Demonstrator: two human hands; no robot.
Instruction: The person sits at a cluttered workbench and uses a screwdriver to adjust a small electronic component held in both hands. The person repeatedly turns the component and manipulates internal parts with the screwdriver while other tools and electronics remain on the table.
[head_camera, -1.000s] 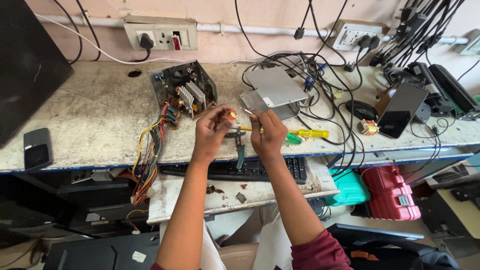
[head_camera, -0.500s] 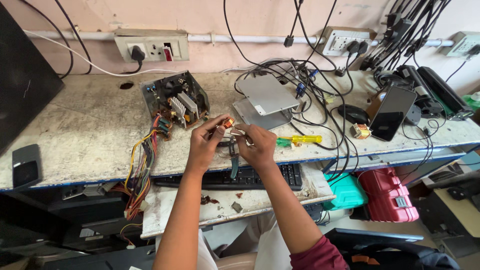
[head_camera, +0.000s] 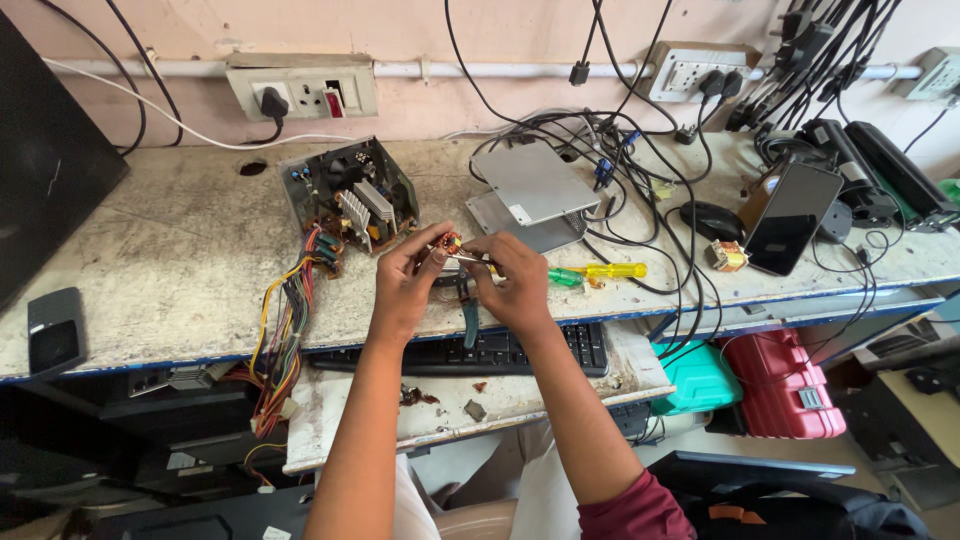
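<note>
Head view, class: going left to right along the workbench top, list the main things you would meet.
Small dark device → opened power supply box → left hand → right hand → yellow-handled screwdriver → black mouse → smartphone.

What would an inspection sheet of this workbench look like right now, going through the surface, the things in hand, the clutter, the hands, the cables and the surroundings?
Surface: worn, stained grey benchtop.
Job's things: small copper-wound part pinched at the fingertips; blue-handled pliers in the right hand.
Clutter: opened power supply box, metal cover plates, yellow-green screwdriver, phone, mouse.
Hands: left hand and right hand close together over the bench edge.
Cables: coloured wire bundle hangs off the box; black leads tangled at the right.
Surroundings: wall sockets, keyboard on a lower shelf, red case, teal case.
</note>
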